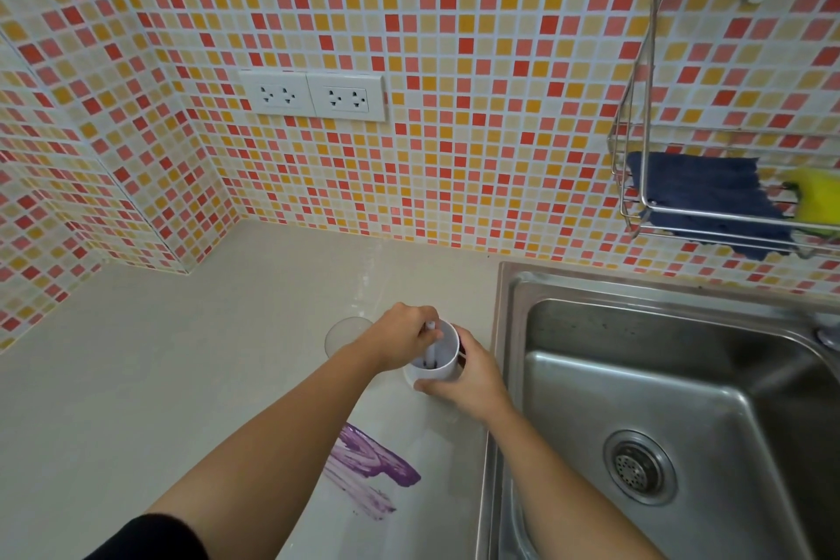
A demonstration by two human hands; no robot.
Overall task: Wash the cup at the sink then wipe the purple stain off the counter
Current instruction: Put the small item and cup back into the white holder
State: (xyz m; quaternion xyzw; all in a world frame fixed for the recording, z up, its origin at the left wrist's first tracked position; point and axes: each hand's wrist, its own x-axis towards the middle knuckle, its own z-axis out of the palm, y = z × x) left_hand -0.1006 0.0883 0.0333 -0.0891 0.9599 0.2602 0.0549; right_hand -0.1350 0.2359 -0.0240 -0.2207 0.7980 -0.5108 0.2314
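White, smooth-walled, dark purple at the bottom: found the cup (438, 373) so, at the beige counter (182, 377) just left of the steel sink (682, 400). Wrapped the right hand (470, 377) round its side, fingers curled on the wall. Pinched a thin white stick (430, 350) with the left hand (404, 339), fingers closed on its top, lower end inside the cup. Noted the purple stain (370, 464) streaked nearer the body. Faced red, orange and cream mosaic tile (454, 36) with white sockets (313, 98), and a wire rack (645, 196) holding a blue cloth (704, 196) and a yellow sponge (813, 200). Had the cup upright, mouth up, long axis vertical.
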